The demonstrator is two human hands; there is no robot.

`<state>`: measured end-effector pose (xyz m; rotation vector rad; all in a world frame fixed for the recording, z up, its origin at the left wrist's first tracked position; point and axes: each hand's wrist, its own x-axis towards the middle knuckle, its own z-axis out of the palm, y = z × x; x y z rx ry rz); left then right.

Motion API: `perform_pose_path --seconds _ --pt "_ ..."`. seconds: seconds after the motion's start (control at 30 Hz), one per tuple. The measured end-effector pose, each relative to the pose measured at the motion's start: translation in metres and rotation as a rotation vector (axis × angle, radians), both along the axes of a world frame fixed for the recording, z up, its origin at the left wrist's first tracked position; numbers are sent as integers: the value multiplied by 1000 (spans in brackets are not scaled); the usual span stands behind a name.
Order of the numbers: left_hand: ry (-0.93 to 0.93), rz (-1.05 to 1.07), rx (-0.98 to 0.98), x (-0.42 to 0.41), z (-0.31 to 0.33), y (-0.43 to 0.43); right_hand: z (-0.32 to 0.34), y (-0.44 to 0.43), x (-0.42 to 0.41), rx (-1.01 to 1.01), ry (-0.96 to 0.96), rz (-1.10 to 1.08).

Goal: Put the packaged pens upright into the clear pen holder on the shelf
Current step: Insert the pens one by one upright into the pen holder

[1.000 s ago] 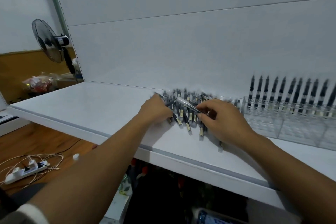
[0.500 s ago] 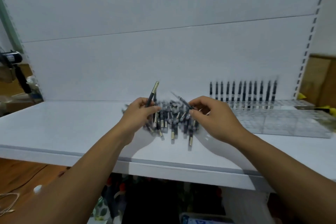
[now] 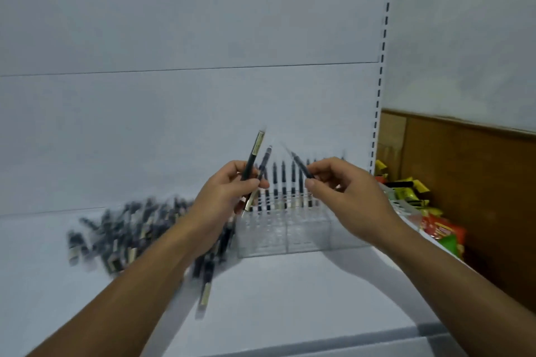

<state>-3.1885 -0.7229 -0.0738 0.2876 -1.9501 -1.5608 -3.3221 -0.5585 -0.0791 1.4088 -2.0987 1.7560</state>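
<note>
My left hand (image 3: pixel 229 194) grips two packaged black pens (image 3: pixel 253 156), held nearly upright with their tips up. My right hand (image 3: pixel 342 191) pinches another packaged pen (image 3: pixel 300 164) that slants up to the left. Both hands hover just above the clear pen holder (image 3: pixel 287 236), which stands on the white shelf (image 3: pixel 290 298). A row of several black pens (image 3: pixel 283 182) stands upright along the holder's back. A blurred heap of loose packaged pens (image 3: pixel 130 229) lies on the shelf to the left of the holder.
The shelf's white back panel rises behind everything. A slotted upright post (image 3: pixel 381 66) marks the shelf's right end. Beyond it lie colourful snack packets (image 3: pixel 429 220) against a brown wooden wall (image 3: pixel 470 182). The shelf's front edge runs along the bottom.
Both hands have lifted off the pen heap and moved right, over the holder. My left hand now holds two pens instead of one. The view has swung to the right.
</note>
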Motion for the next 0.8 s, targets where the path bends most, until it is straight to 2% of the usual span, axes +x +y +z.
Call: perform_pose_path --seconds 0.27,0.43,0.57,0.8 --pt "68 -207 83 -85 12 20 18 23 -88 -132 -147 -150" --pt "6 -271 100 -119 2 35 23 18 -127 -134 -138 -224" --pt "-39 -240 176 -123 -9 34 18 3 -150 -69 -127 -234" --pt "-70 -221 126 -121 -13 33 2 -10 -160 93 -62 -233"
